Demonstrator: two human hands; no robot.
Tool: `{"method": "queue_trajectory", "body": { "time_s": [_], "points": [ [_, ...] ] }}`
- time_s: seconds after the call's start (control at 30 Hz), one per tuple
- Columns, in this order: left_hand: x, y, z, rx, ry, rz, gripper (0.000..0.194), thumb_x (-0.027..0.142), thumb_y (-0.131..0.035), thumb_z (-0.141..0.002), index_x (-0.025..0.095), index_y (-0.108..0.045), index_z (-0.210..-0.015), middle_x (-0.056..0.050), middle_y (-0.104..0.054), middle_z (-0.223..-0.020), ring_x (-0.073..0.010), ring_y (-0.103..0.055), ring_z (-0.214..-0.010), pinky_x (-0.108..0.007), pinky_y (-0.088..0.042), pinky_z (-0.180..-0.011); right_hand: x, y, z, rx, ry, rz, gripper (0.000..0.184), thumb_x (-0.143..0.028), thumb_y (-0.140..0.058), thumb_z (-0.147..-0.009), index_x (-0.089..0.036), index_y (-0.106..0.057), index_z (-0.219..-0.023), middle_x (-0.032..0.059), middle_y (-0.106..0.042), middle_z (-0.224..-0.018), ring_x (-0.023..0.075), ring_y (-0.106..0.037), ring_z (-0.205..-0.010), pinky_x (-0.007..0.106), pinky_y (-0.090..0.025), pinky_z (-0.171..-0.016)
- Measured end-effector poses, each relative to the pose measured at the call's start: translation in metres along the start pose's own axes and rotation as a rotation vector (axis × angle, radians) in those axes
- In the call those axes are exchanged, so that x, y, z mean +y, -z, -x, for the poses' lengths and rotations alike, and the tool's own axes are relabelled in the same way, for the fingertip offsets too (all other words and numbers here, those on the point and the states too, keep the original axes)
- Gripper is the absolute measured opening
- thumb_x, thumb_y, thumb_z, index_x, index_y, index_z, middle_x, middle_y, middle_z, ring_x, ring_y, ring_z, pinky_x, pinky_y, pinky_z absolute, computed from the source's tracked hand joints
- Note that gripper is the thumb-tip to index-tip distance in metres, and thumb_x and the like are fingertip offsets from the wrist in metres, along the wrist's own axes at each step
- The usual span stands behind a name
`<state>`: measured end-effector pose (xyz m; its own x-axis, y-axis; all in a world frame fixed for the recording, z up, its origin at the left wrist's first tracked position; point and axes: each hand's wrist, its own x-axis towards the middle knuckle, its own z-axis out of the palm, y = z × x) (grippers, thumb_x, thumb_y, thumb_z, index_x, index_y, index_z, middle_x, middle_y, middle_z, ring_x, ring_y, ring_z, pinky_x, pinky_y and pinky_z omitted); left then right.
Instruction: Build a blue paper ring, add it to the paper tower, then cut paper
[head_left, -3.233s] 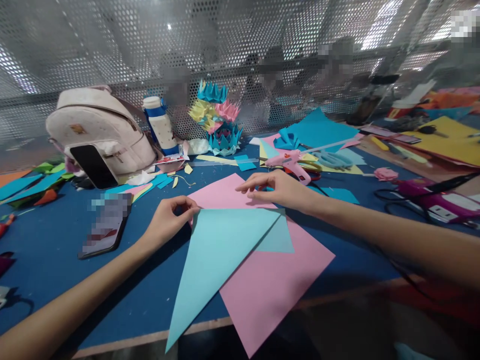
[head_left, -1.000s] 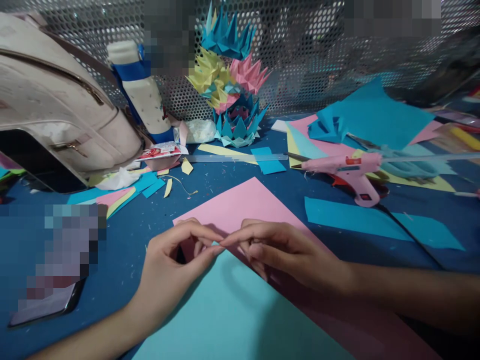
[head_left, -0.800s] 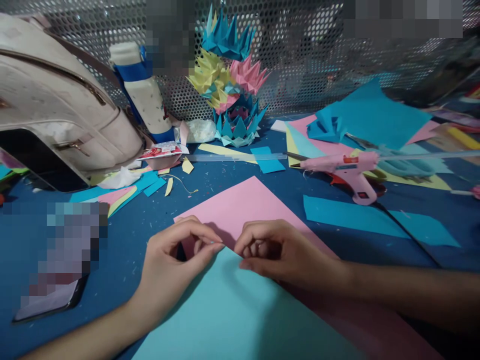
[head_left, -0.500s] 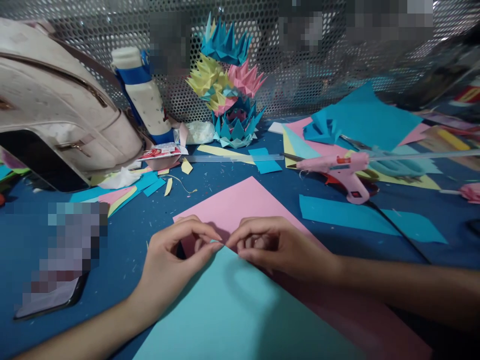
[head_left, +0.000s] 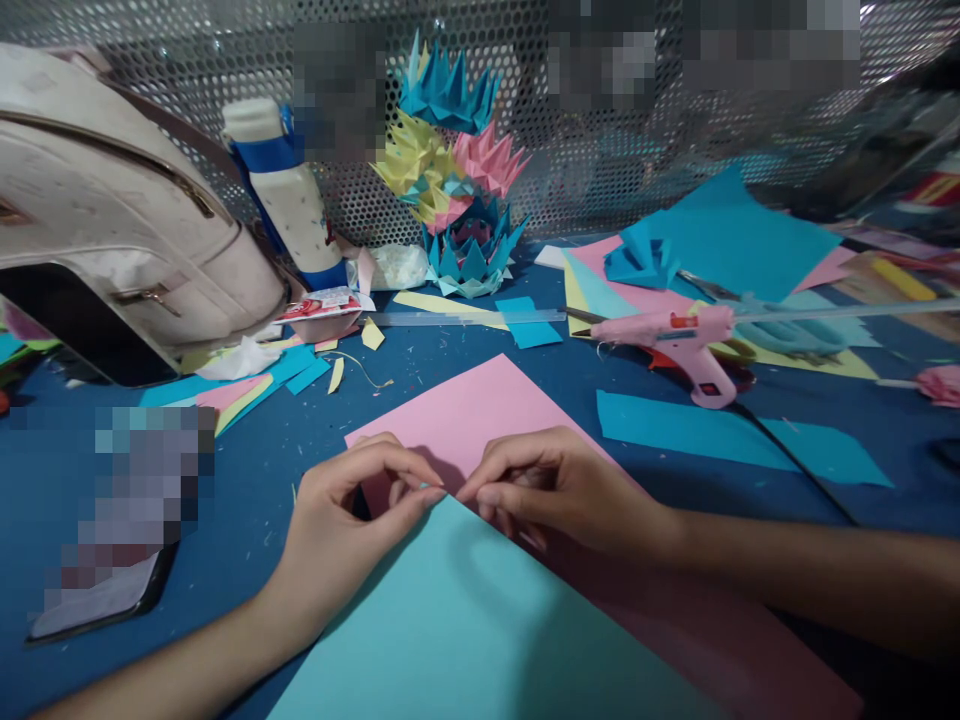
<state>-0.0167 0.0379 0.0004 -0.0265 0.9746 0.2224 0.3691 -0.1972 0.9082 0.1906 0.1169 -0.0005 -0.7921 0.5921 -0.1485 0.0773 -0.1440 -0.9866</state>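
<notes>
A light blue sheet of paper [head_left: 435, 610] slants up toward me, its top corner between my hands. My left hand [head_left: 352, 505] pinches that corner with thumb and forefinger. Right beside it, my right hand [head_left: 555, 490] has its fingers curled and closed, the forefinger tip close to the corner and the thumb just above the paper's right edge. Whether anything sits between those fingers is hidden. Under both hands a pink sheet of paper [head_left: 499, 400] lies on the blue table, partly covered by the light blue sheet.
Beyond the sheets stand folded-paper flowers [head_left: 472, 250] and a bottle [head_left: 289, 190]. A backpack [head_left: 150, 190] and phone [head_left: 90, 320] are left, with another phone [head_left: 120, 590] nearer. A pink glue gun [head_left: 667, 335], scissors [head_left: 795, 330] and a blue paper strip [head_left: 735, 435] lie right.
My right thumb has lifted slightly off the light blue paper's edge and drawn nearer the forefinger. My left hand keeps its pinch on the corner.
</notes>
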Motion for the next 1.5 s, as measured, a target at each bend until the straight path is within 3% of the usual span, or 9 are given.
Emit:
{"method": "queue_trajectory", "body": {
  "time_s": [0.37, 0.6, 0.8, 0.9, 1.07, 1.33, 1.5],
  "points": [
    [0.0, -0.001, 0.0, 0.0, -0.002, 0.012, 0.008, 0.014, -0.071, -0.082, 0.021, -0.072, -0.077, 0.001, -0.066, -0.07, -0.0113, -0.055, -0.062, -0.023, -0.041, -0.059, -0.005, -0.005, 0.0, 0.003, -0.021, 0.042, 0.021, -0.034, -0.066, -0.088, -0.013, -0.069, -0.086, -0.0019, -0.059, -0.063, 0.0057, -0.049, -0.047, 0.017, -0.04, -0.042],
    [0.0, -0.001, 0.0, 0.033, 0.005, -0.013, 0.007, 0.017, -0.07, -0.082, 0.02, -0.073, -0.078, -0.001, -0.066, -0.071, -0.0129, -0.055, -0.063, -0.024, -0.041, -0.058, -0.003, -0.007, -0.001, 0.02, 0.108, 0.313, 0.016, -0.029, -0.07, -0.083, -0.014, -0.068, -0.078, -0.0017, -0.059, -0.069, 0.0065, -0.047, -0.058, 0.018, -0.037, -0.051],
    [0.004, -0.004, -0.004, -0.154, 0.03, -0.003, 0.008, 0.017, -0.069, -0.082, 0.02, -0.074, -0.088, -0.003, -0.072, -0.086, -0.0159, -0.062, -0.075, -0.025, -0.046, -0.069, -0.002, -0.009, 0.001, 0.012, 0.098, 0.33, 0.016, -0.027, -0.067, -0.082, -0.014, -0.064, -0.073, -0.0026, -0.055, -0.064, 0.0063, -0.044, -0.054, 0.019, -0.034, -0.049],
    [0.008, -0.005, -0.007, -0.237, 0.037, -0.001, 0.004, 0.017, -0.069, -0.082, 0.02, -0.072, -0.081, -0.001, -0.072, -0.081, -0.0163, -0.063, -0.076, -0.026, -0.047, -0.074, -0.003, -0.01, 0.003, 0.011, 0.081, 0.339, 0.017, -0.027, -0.066, -0.082, -0.014, -0.064, -0.072, -0.003, -0.053, -0.062, 0.0059, -0.042, -0.053, 0.018, -0.032, -0.047],
    [0.018, 0.0, -0.011, -0.277, 0.1, -0.035, 0.011, 0.021, -0.069, -0.08, 0.019, -0.07, -0.069, -0.001, -0.07, -0.072, -0.0155, -0.061, -0.067, -0.025, -0.047, -0.066, -0.002, -0.012, 0.004, 0.005, 0.12, 0.328, 0.017, -0.027, -0.067, -0.081, -0.014, -0.063, -0.072, -0.0048, -0.049, -0.058, 0.0053, -0.038, -0.05, 0.018, -0.03, -0.046],
    [0.017, 0.021, -0.019, -0.261, 0.051, -0.126, 0.019, 0.028, -0.067, -0.085, 0.019, -0.069, -0.069, -0.002, -0.069, -0.07, -0.0168, -0.061, -0.068, -0.025, -0.044, -0.064, -0.003, -0.01, 0.004, 0.005, 0.148, 0.316, 0.023, -0.034, -0.068, -0.082, -0.014, -0.06, -0.072, -0.0031, -0.051, -0.062, 0.0066, -0.04, -0.055, 0.019, -0.032, -0.048],
    [0.011, 0.034, -0.023, -0.069, 0.049, -0.131, 0.019, 0.031, -0.066, -0.086, 0.018, -0.069, -0.073, -0.003, -0.069, -0.072, -0.0167, -0.061, -0.069, -0.025, -0.044, -0.065, -0.001, -0.011, 0.005, -0.006, 0.161, 0.298, 0.022, -0.03, -0.064, -0.084, -0.014, -0.058, -0.071, -0.0028, -0.05, -0.063, 0.0065, -0.038, -0.055, 0.019, -0.03, -0.048]
  ]
}}
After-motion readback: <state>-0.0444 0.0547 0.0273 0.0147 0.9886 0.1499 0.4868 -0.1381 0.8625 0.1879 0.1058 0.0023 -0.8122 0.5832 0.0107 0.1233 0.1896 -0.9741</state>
